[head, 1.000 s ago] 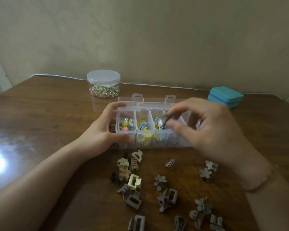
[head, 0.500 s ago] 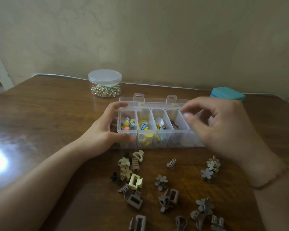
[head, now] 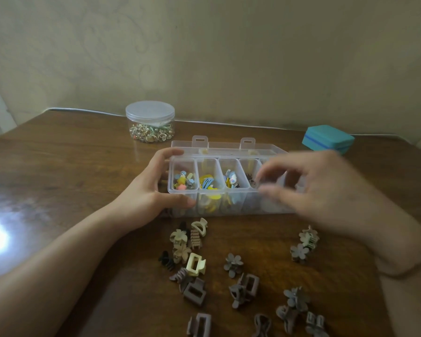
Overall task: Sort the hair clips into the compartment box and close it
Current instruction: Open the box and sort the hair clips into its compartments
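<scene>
Currently mid-sort: clear plastic compartment box on the brown wooden counter, lid folded back behind it, not yet closed. Left hand gripping the box's left end, thumb along the front wall, fingers curled over the back rim. Right hand blurred above the box's right end, fingers loosely curled, thumb and forefinger apart with nothing visibly pinched between them. Colourful small clips in the box's three left cells; a dark clip low in the fourth cell. Scattered beige, grey and brown claw clips loose on the counter in front of the box, a cream rectangular one among them. Behind the box to the left, a lidded round clear jar of trinkets; behind to the right, a teal case.

Risks from here, as a judgement: box skidding or tipping if the steadying grip loosens during a reach; claw clips snagging on one another and coming up as a clump; mixed colours landing in the wrong cell; tall clips standing proud of the rim and blocking the lid latches.
</scene>
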